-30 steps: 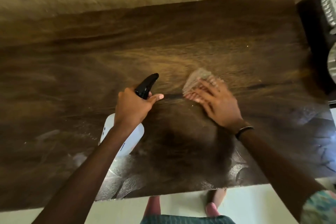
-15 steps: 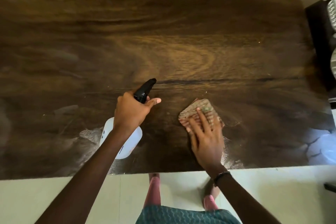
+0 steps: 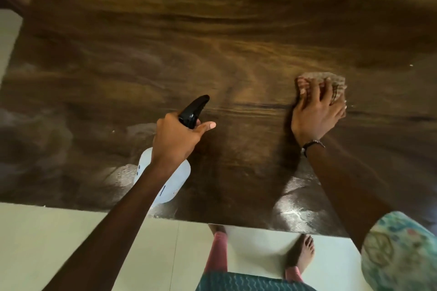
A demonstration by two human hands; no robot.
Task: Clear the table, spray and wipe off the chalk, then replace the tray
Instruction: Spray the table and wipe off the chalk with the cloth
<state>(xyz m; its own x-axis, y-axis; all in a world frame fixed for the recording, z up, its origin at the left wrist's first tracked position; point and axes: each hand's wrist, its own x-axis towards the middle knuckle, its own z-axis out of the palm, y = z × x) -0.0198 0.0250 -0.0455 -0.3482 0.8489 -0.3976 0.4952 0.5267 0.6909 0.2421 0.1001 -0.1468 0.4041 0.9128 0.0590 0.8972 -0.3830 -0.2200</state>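
Head view, taken with the counter [image 3: 99, 38] as landmark. Nearest, at its front edge, wet glossy patches show beside the person's bare foot [image 3: 305, 253] on the floor below, so spraying appears done there. Just inside that edge the left hand [image 3: 177, 139] has its grip clenched round the neck of the spray bottle [image 3: 175, 179], nozzle pointing across the counter. Further in, right of the bottle and well apart from it, the right hand [image 3: 316, 113] presses the cloth [image 3: 331, 82] flat with spread fingers, not clenched. Pale cloudy smears, possibly chalk, remain toward the counter's left side. Judgement: clearing is complete, since nothing else stands on the counter; wiping is under way and unfinished. No tray is in view, so its replacement remains outstanding.
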